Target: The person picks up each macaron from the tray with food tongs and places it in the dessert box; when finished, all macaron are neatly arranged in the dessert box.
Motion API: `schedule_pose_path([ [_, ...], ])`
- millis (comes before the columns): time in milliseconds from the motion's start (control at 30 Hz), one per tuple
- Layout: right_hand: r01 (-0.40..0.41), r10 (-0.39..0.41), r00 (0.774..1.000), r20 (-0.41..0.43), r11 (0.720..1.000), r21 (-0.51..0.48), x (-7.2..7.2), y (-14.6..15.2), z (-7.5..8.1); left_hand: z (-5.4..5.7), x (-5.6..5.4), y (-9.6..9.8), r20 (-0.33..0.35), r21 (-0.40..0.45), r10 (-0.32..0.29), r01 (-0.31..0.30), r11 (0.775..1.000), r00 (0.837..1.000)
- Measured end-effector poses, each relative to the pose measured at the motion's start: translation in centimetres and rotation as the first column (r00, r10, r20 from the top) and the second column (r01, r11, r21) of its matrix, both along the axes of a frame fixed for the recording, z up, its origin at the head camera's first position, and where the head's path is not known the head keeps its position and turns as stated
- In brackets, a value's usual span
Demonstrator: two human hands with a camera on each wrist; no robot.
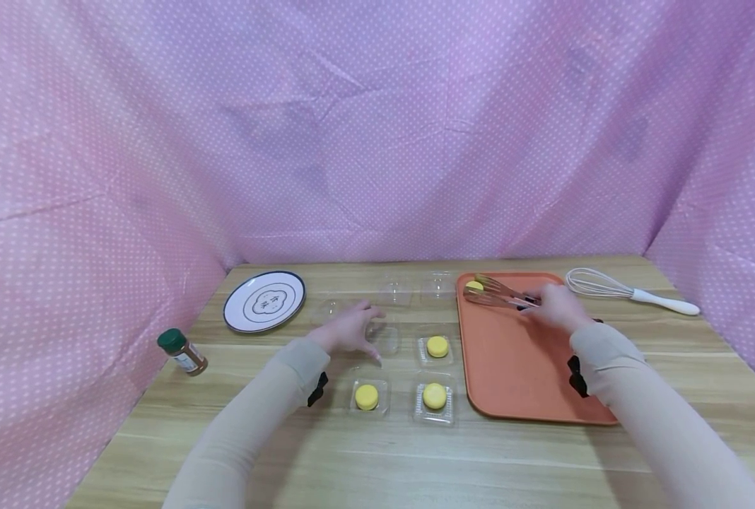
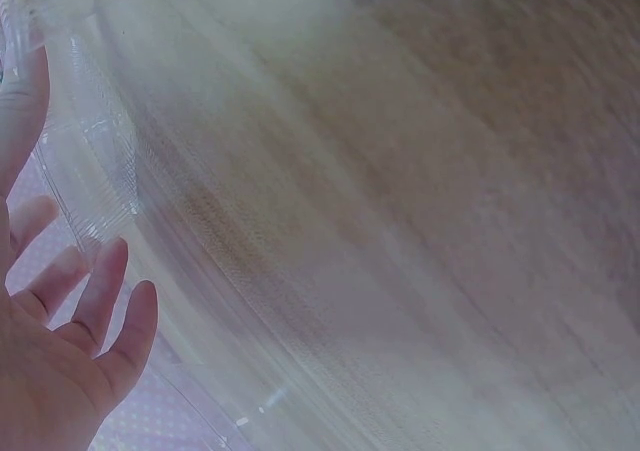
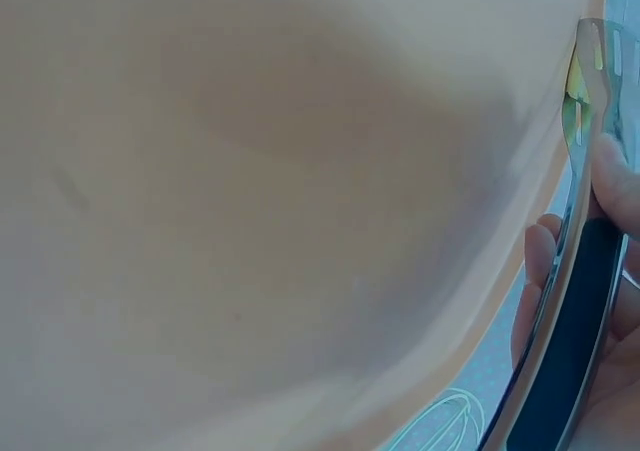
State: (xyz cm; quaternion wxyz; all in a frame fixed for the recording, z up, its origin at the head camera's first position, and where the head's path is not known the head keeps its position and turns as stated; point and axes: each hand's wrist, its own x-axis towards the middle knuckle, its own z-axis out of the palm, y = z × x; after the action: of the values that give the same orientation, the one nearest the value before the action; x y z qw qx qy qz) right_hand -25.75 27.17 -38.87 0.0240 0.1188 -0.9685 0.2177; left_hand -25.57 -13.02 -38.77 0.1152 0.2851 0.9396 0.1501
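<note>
One macaron (image 1: 474, 285) lies left of the right hand (image 1: 557, 307), between tongs (image 1: 493, 298).

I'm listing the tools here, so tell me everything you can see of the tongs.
The tongs look like shiny metal, with two long arms, slotted ends and a black panel along the handle. The right hand grips them. They point leftward over the far part of the orange tray, arms spread, ends around a yellow macaron in its far left corner; whether they touch it is unclear.
</note>
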Motion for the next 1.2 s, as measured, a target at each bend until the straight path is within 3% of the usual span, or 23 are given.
schedule_pose_path([
  [733, 0.048, -0.048, 0.999, -0.02, 0.999, 0.009, 0.43, -0.01, -0.01, 0.17, 0.25, 0.02, 0.016, 0.013, -0.005, 0.005, 1.0, 1.0],
  [1200, 0.077, -0.077, 0.997, 0.012, 0.997, 0.0, 0.85, -0.1, 0.69, 0.05, 0.23, 0.04, 0.028, 0.025, -0.005, 0.005, 1.0, 1.0],
])
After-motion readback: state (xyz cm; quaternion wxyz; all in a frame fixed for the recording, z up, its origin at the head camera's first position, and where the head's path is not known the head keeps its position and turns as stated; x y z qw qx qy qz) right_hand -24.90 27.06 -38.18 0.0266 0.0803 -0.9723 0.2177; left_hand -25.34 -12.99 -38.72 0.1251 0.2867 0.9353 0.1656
